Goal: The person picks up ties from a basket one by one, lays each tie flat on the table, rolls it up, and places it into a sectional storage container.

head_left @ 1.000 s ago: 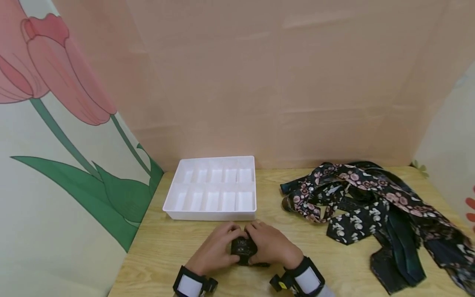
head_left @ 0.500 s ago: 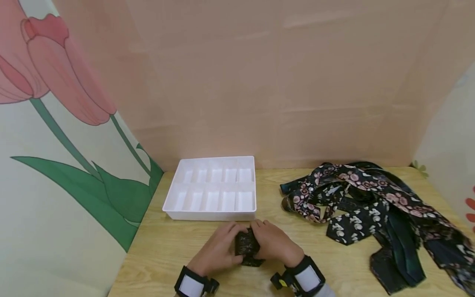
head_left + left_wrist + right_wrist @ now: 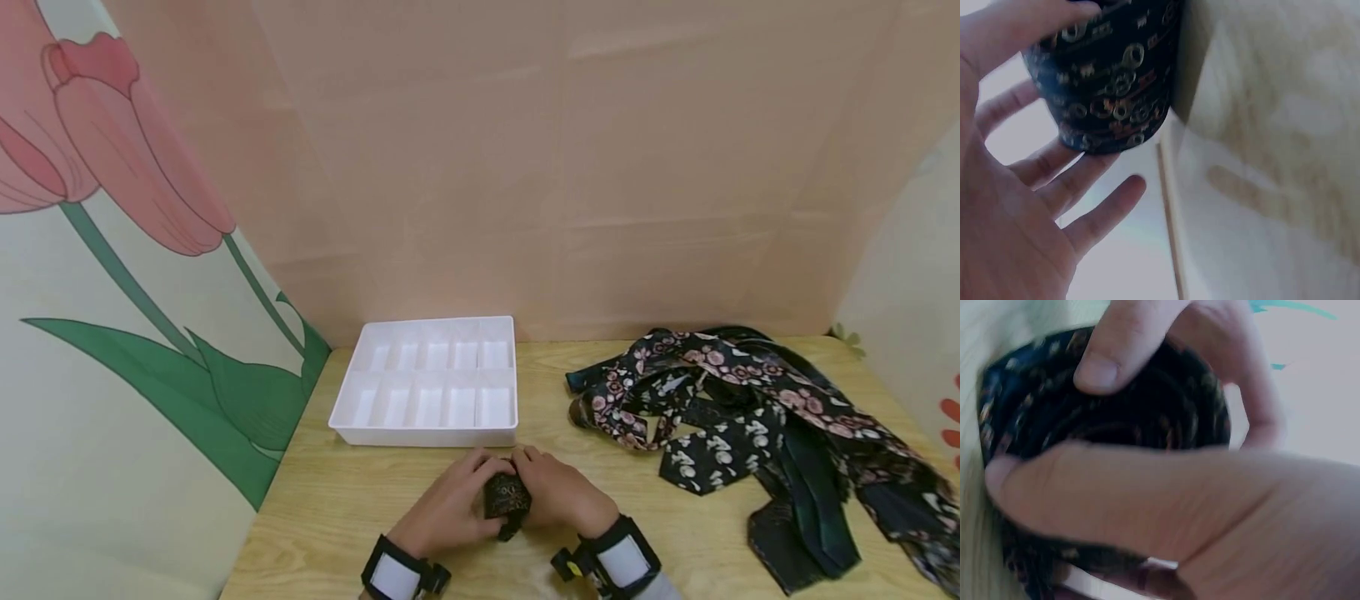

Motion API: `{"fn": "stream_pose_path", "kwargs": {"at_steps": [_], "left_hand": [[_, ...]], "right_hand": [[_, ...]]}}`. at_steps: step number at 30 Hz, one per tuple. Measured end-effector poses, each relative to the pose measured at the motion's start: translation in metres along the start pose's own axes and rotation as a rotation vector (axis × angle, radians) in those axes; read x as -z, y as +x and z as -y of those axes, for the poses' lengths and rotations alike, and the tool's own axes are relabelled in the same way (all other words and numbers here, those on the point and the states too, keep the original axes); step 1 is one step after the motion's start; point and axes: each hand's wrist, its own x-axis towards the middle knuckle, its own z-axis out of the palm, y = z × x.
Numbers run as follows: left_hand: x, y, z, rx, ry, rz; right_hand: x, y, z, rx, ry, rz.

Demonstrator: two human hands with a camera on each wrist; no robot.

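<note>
A dark necktie (image 3: 507, 497) with a small printed pattern is wound into a roll on the table, in front of the white tray. My left hand (image 3: 455, 505) grips one side of it, thumb and fingers around the edge. From the opposite side my right hand (image 3: 564, 497) holds the same roll. In the right wrist view, the spiral layers of the rolled tie (image 3: 1041, 400) show between thumb and fingers, and a loose end hangs at the lower left. The left wrist view shows the roll's patterned outer face (image 3: 1113, 94).
A white divided tray (image 3: 431, 437) with two rows of compartments stands just beyond the hands. To the right, several dark neckties (image 3: 720, 367), some floral, lie tangled across the wooden table (image 3: 300, 517). A brown-covered wall (image 3: 555, 167) rises behind the table.
The rolled tie has turned between both hands and shifted slightly right. Its short loose end now points down toward the front. The tray and the pile of ties have not moved.
</note>
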Motion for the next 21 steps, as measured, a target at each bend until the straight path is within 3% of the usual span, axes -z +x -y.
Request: {"fn": "stream_pose_path", "kwargs": {"at_steps": [8, 10, 12, 15, 19, 21], "left_hand": [[-0.0009, 0.0035, -0.0008, -0.036, 0.029, -0.033], [-0.0022, 0.0039, -0.0003, -0.019, -0.014, -0.021], [-0.0023, 0.0037, -0.0008, 0.017, -0.119, 0.000], [0.0013, 0.0014, -0.0049, 0.123, -0.283, 0.002], [0.0065, -0.0005, -0.0100, 0.265, -0.239, -0.093], [0.0046, 0.0005, -0.0099, 0.330, -0.209, -0.108]], "right_hand": [[0.0048, -0.0019, -0.0018, 0.044, 0.048, 0.004], [0.0042, -0.0022, -0.0004, 0.041, 0.045, -0.012], [0.0021, -0.0026, -0.0002, 0.025, 0.041, -0.031], [-0.0016, -0.0025, -0.0019, -0.013, 0.051, -0.037], [-0.0020, -0.0013, -0.0021, -0.056, 0.072, -0.011], [-0.0023, -0.0006, -0.0017, -0.063, 0.081, -0.004]]}}
